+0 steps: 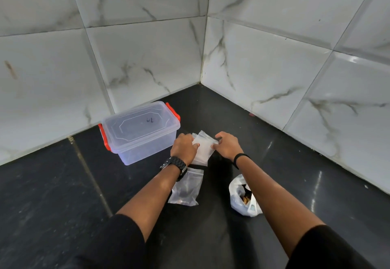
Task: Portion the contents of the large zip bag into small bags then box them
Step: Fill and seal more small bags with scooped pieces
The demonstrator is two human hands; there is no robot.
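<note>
- Landmark: the clear plastic box (140, 134) with red clips, standing on the dark floor (52, 195) in the corner of the marble-tiled wall (147, 57); its lid is on.
- Left hand (184, 148): just right of the box, fingers curled, pinching the left edge of a small stack of empty small bags (203, 149). A black watch (175, 165) sits on its wrist.
- Right hand (228, 145): farther right of the box, thumb and fingers pinched on the right edge of the same stack. A thin black band (240, 158) circles its wrist.
- Large zip bag (186, 188): flat on the floor, nearer the camera than the box and just below the left wrist; dark contents show faintly through the film, and whether its seal is open cannot be told.
- White plastic bag (244, 197): right of the zip bag, well apart from the box, mouth open on brownish pieces.
- Step in hand, as judged: separating one small bag from the stack before any filling; nothing appears portioned or boxed yet.
- Next move, as judged: peel off a single bag, open its mouth and hold it steady for filling; the thin films may cling together. The box lid must also come off.
- Writing: a dark handwritten mark shows on the box lid, not legible; no brand is visible.
</note>
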